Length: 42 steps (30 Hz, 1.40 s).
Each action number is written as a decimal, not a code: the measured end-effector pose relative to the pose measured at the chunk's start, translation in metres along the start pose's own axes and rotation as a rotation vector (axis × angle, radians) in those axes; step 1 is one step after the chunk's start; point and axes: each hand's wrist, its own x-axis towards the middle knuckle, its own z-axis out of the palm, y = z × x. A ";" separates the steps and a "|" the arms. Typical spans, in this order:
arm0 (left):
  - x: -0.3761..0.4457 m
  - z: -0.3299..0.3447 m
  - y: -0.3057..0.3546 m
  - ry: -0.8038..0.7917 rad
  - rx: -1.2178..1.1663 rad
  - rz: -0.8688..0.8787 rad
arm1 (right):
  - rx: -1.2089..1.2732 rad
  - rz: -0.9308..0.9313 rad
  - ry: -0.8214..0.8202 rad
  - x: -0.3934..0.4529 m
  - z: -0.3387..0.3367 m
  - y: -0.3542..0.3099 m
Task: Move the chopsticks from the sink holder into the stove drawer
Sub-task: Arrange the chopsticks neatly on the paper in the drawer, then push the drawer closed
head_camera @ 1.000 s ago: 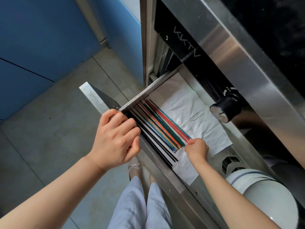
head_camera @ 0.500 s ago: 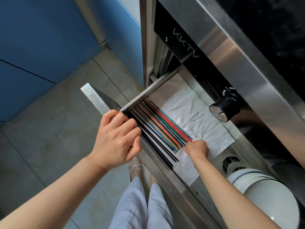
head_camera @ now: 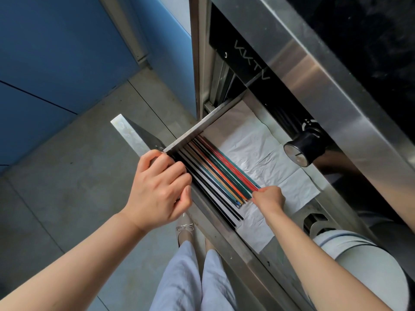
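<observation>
Head view:
- Left hand (head_camera: pixel 160 187) curled over the front edge of the stove drawer (head_camera: pixel 193 134), fingers wrapped on the rim, thumb tucked below. Prob. there to hold the drawer pulled out & steady while the other hand works.
- Right hand (head_camera: pixel 268 197) closed into a loose fist at the near ends of the chopsticks (head_camera: pixel 221 173), fingertips pinched against the outermost red/teal pair. Looks like it's nudging or squaring the ends; can't tell if it truly grips one or only presses.
- Chopsticks already in the drawer, lying flat side by side, parallel to its left wall, packed against that side. Black ones nearest the front edge, then orange, teal, red toward the back. Thin, straight, glossy sticks; some w/ small metal-looking tips at the near end.
- White paper liner (head_camera: pixel 265 153) under them, creased & wrinkled, overlapping sheets; prob. to keep the sticks off bare metal. Right part of the liner is bare.
- Drawer is brushed stainless, thin sheet walls, sharp straight edges; same finish on the stove front.
- Black round knob (head_camera: pixel 302 150) w/ flat metallic face sticks out just above the drawer, apart from the hand.
- White rounded container (head_camera: pixel 368 261) at lower right, smooth, matte.
- Judgement: placing mostly done, tidying stage; drawer not yet shut.
</observation>
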 end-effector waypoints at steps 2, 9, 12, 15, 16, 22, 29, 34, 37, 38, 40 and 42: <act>0.000 0.000 0.000 -0.005 0.003 -0.004 | 0.003 0.005 -0.001 0.001 0.001 0.000; 0.001 -0.003 0.001 -0.052 0.014 -0.033 | 0.038 0.003 -0.039 -0.002 -0.005 0.003; 0.002 -0.007 0.003 -0.096 0.019 -0.048 | 0.034 -0.034 -0.075 -0.016 -0.012 -0.005; 0.007 -0.014 0.006 -0.171 0.033 -0.065 | 0.012 -0.084 -0.127 -0.036 -0.020 -0.011; 0.009 -0.017 0.008 -0.206 0.036 -0.077 | 0.005 -0.095 -0.143 -0.045 -0.024 -0.013; 0.025 -0.045 0.021 -0.448 -0.004 -0.115 | 0.041 -0.099 -0.202 -0.096 -0.056 -0.018; 0.029 -0.073 0.025 -0.773 -0.092 -0.084 | 0.416 -0.077 -0.191 -0.165 -0.078 -0.027; 0.019 -0.098 0.022 -0.878 -0.286 -0.131 | 0.637 -0.039 -0.086 -0.216 -0.085 -0.029; 0.017 -0.111 0.024 -0.867 -0.418 -0.202 | 0.813 0.031 -0.058 -0.246 -0.085 -0.016; 0.017 -0.113 0.025 -0.847 -0.447 -0.240 | 0.872 0.062 -0.061 -0.254 -0.085 -0.009; 0.020 -0.115 0.030 -0.807 -0.501 -0.362 | 0.989 0.137 -0.075 -0.267 -0.082 0.006; 0.024 -0.113 0.034 -0.779 -0.520 -0.507 | 1.116 0.221 -0.087 -0.276 -0.078 0.023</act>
